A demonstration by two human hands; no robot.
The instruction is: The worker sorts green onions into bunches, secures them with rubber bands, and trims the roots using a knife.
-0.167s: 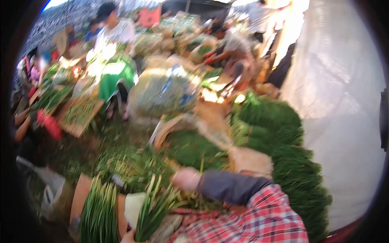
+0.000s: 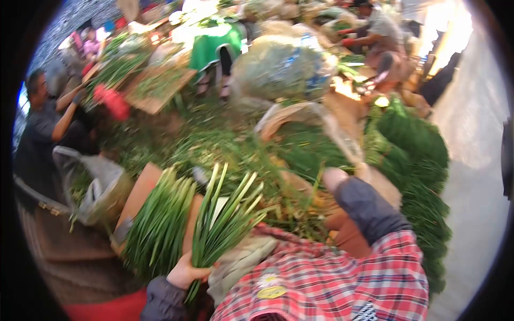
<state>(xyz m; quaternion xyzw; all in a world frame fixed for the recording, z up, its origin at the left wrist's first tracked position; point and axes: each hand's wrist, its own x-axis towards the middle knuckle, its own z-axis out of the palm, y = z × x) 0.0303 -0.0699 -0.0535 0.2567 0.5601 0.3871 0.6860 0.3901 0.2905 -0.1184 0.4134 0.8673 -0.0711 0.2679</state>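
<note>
My left hand [image 2: 187,272], at the lower middle, is closed around a fanned bunch of garlic chives [image 2: 222,227], its pale ends pointing up and away from me. Beside it on the left, a thicker bundle of chives [image 2: 160,222] lies across a brown board [image 2: 140,187]. My right arm stretches forward to the right. The right hand [image 2: 334,178] is at the near edge of an open plastic bag [image 2: 316,111] that has more green stalks [image 2: 308,147] inside. Blur and the angle hide its fingers.
Loose trimmings [image 2: 214,144] cover the ground ahead. Stacked greens [image 2: 412,155] run along a white sheet [image 2: 474,214] at right. A plastic bag [image 2: 101,190] stands at left, near a person [image 2: 45,123]. Further back are a big stuffed bag [image 2: 284,67] and another worker [image 2: 377,40].
The view has swung, shifting the scene right and up. My left hand with the chives now shows more fully. My right hand has moved rightward along the open bag's near side.
</note>
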